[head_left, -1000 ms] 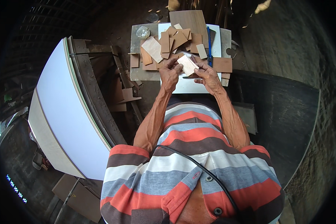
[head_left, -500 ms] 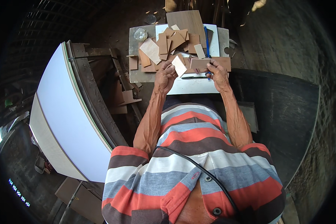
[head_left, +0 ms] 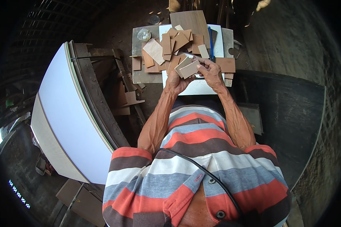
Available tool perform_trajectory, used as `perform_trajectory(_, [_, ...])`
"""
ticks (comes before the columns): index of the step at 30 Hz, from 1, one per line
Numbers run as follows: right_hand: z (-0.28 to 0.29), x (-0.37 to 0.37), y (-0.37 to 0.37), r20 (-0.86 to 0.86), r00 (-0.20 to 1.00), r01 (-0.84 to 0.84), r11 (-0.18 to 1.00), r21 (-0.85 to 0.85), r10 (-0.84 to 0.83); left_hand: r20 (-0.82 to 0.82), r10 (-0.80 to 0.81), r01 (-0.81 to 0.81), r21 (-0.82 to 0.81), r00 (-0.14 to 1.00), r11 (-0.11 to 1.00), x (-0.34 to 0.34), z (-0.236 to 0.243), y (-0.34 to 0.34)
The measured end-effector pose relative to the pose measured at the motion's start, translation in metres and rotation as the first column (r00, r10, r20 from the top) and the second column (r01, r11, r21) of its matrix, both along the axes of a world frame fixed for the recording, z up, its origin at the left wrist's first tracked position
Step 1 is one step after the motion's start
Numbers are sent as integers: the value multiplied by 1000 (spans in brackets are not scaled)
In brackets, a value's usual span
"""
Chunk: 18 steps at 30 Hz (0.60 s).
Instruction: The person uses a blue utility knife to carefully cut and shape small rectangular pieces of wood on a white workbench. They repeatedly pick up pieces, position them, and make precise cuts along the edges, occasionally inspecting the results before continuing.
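Observation:
Over the near part of a white board [head_left: 204, 90], my two hands are close together. My left hand [head_left: 178, 84] is closed on a thin wood piece [head_left: 181, 66], held slanted. My right hand [head_left: 213, 75] pinches a pale rectangular wood piece [head_left: 190, 69] by its right end. That piece overlaps the front of the one in my left hand. Just beyond lies a heap of brown thin wood offcuts [head_left: 182, 39], and a pale, larger offcut [head_left: 154, 51] rests at its left. A long blue tool [head_left: 211, 42] lies to the right of the heap.
A clear round container [head_left: 144, 34] stands at the table's far left. At the back lies a large brown board [head_left: 189, 19]. A big white panel [head_left: 70, 113] leans on my left, with wood scraps [head_left: 121, 99] beside it. On my right stands a dark panel [head_left: 284, 109].
My hands, apart before, have come together. The right hand has moved left, bringing its piece against the left hand's piece, which has turned.

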State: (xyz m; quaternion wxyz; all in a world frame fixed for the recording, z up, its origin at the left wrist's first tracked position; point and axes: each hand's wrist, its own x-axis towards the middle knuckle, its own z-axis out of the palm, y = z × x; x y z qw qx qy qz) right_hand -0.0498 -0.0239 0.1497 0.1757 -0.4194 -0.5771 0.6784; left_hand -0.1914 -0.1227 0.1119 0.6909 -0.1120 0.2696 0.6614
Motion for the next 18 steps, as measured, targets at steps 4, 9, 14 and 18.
perform_trajectory(4, [-5,6,2,15,1000,-24,999,32,24,93,30,-31,9,995,999,-1,5,-2])
perform_trajectory(9, [-10,15,2,-29,993,113,991,-72,-115,160,82,-87,29,984,996,-1,6,-9])
perform_trajectory(14, [-9,23,7,-31,961,268,954,-131,-275,198,109,-123,61,974,991,-2,1,-9])
perform_trajectory(18, [-5,22,9,-39,970,233,964,-127,-239,211,114,-131,70,971,989,-2,1,-9])
